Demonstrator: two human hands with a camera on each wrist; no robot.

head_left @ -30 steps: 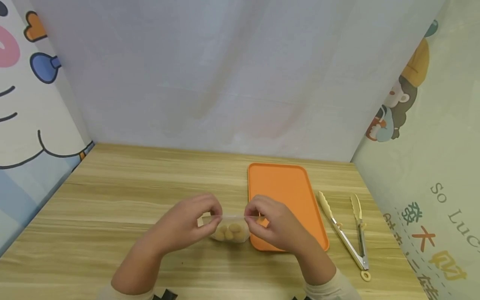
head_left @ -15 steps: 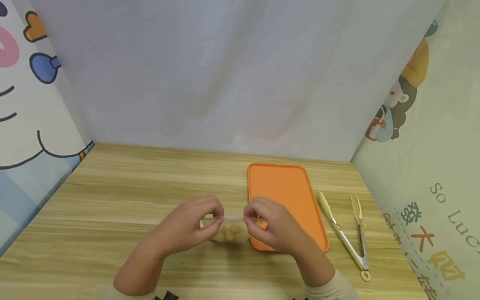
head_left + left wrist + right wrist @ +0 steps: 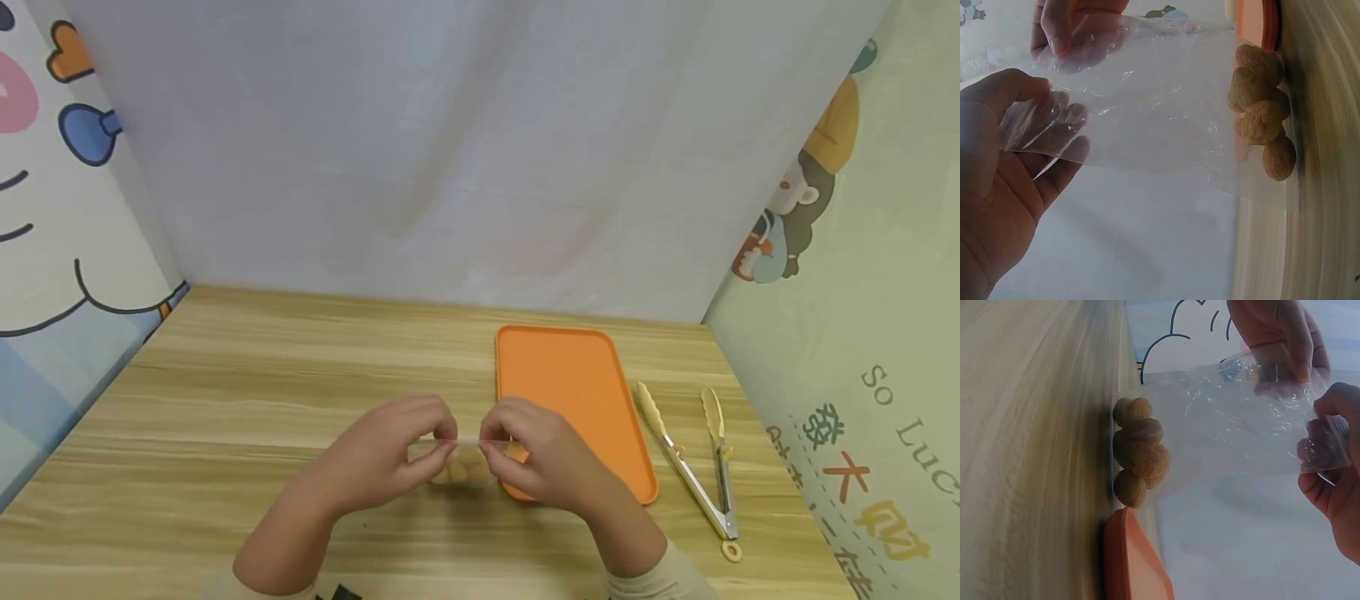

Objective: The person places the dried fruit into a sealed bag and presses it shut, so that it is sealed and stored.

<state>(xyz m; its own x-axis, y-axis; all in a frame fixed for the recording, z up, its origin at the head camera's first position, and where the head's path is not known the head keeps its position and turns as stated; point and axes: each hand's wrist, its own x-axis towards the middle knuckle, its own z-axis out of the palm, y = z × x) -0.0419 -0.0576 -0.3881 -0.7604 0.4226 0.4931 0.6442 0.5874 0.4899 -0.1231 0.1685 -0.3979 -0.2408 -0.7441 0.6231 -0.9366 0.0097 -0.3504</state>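
A clear plastic bag [image 3: 1147, 106] hangs upright between the two hands, its top edge stretched level. Several walnuts [image 3: 1259, 122] lie in its bottom, close over the wooden table. My left hand [image 3: 397, 446] pinches the top edge between thumb and forefinger on the left. With the same kind of pinch, my right hand [image 3: 536, 450] grips that edge on the right, a short gap away. In the left wrist view, other fingers of the left hand [image 3: 1007, 169] show through the film. The right wrist view shows the walnuts [image 3: 1138, 447] bunched beside the orange tray's end.
An orange tray [image 3: 562, 375] lies flat at the right, partly behind the right hand. Spread tongs [image 3: 697, 483] with cream tips rest on the table [image 3: 247, 375] to the right of the tray. A pale curtain [image 3: 450, 167] closes off the back, with printed panels at both sides.
Both hands have moved closer together along the bag's top edge, the left one drifting right and the right one slightly left. Both sit a little lower in view. Tray and tongs are unmoved.
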